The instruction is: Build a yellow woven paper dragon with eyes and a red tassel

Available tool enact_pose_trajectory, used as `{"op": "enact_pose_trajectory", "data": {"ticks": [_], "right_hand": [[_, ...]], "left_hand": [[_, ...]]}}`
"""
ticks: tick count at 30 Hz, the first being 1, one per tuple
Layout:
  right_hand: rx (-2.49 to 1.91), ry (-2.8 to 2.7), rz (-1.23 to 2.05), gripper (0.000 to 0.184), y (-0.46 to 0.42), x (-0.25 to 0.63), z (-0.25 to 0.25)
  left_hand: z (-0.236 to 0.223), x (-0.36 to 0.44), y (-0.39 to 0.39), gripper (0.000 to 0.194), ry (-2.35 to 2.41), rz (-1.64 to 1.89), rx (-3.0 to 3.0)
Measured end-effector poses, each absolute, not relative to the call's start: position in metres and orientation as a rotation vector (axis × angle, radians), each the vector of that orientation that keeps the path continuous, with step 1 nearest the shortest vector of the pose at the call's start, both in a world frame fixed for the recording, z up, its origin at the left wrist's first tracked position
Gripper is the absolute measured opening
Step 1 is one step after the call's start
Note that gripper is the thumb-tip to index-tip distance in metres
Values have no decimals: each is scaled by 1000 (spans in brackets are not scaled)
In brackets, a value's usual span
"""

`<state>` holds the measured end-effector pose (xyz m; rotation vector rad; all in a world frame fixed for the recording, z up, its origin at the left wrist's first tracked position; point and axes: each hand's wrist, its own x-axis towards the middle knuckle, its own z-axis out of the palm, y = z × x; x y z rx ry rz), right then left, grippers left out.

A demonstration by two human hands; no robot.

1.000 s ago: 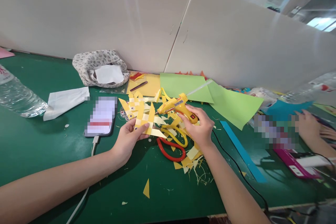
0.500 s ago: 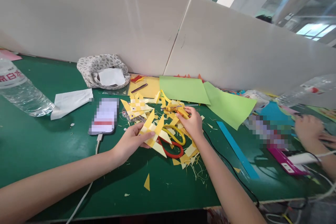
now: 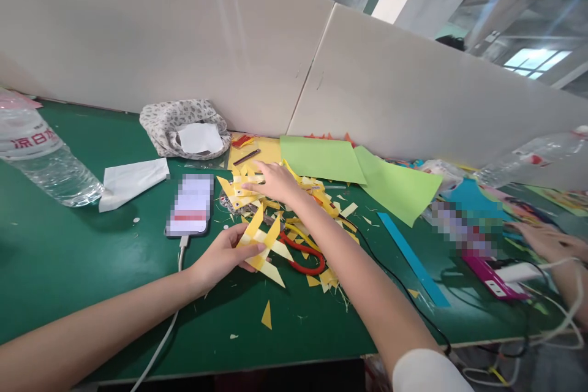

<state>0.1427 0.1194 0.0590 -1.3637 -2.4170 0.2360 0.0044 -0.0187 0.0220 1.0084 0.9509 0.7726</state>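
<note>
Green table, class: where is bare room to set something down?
Bare: between water bottle, phone and left forearm, bar one white scrap; also between bottle and floral bag, behind the white sheet. Crowded: yellow paper scraps and scissors between left hand and right forearm.

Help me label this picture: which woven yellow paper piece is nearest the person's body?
The piece pinched in the left hand; the others sit farther back, by the right hand.

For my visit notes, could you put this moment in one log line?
Left hand: grips woven paper piece | Right hand: open at other woven pieces, contact unclear | Glue gun: among paper scraps
</note>
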Motion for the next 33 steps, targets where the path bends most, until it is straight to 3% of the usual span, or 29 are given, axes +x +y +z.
{"op": "enact_pose_trajectory", "data": {"ticks": [2, 4, 12, 15, 19, 27, 33], "right_hand": [[-1406, -2386, 302, 72, 130, 133, 58], [-1414, -2320, 345, 71, 136, 128, 58], [-1368, -1999, 422, 24, 120, 148, 81], [-1145, -1617, 807, 28, 94, 167, 91], [-1156, -1323, 1143, 36, 53, 192, 84], [-1295, -1260, 1254, 38, 9, 207, 55], [-1368, -1456, 1079, 32, 6, 202, 51]], "left_hand": [[23, 4, -19, 36, 950, 811, 952], [24, 4, -19, 36, 934, 832, 917], [23, 3, -17, 42, 926, 904, 800], [22, 2, -16, 42, 921, 925, 782], [21, 3, -16, 38, 926, 926, 783], [20, 3, -16, 30, 973, 856, 785], [23, 3, -16, 30, 1010, 837, 790]]}}
